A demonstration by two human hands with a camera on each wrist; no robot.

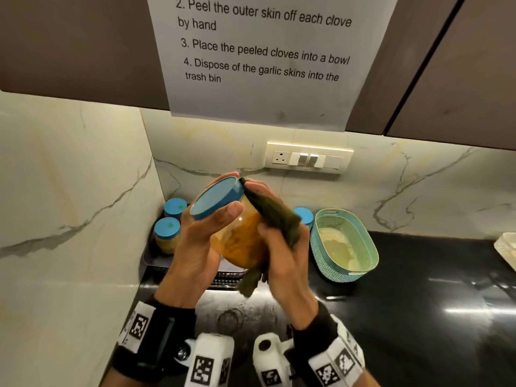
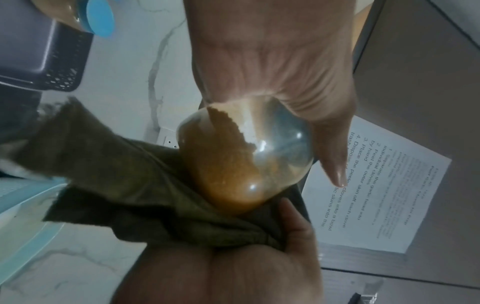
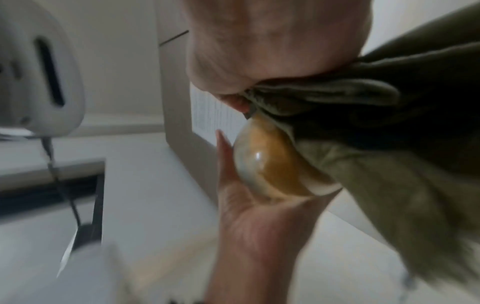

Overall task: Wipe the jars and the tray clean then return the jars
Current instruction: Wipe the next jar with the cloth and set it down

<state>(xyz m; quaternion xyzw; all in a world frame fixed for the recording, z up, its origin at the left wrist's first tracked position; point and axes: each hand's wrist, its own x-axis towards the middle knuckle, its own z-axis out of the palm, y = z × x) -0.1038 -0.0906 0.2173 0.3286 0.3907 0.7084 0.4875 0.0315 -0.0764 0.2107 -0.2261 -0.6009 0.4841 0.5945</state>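
My left hand (image 1: 206,219) grips a round glass jar (image 1: 240,241) of orange-brown powder with a blue lid (image 1: 215,198), tilted above the counter. My right hand (image 1: 276,224) holds a dark olive cloth (image 1: 276,216) against the jar's right side. The left wrist view shows the jar's (image 2: 233,164) base, with the cloth (image 2: 145,185) wrapped under it. In the blurred right wrist view the jar (image 3: 275,162) sits between both hands and the cloth (image 3: 389,123). Two blue-lidded jars (image 1: 167,234) stand in the dark tray (image 1: 156,261) in the left corner. A third jar (image 1: 304,216) is partly hidden behind my right hand.
A teal woven basket (image 1: 360,263) with pale contents stands on the black counter (image 1: 418,317) right of the tray. A white object (image 1: 506,250) shows at the right edge. A wall socket panel (image 1: 307,159) and a printed sheet (image 1: 257,57) hang behind.
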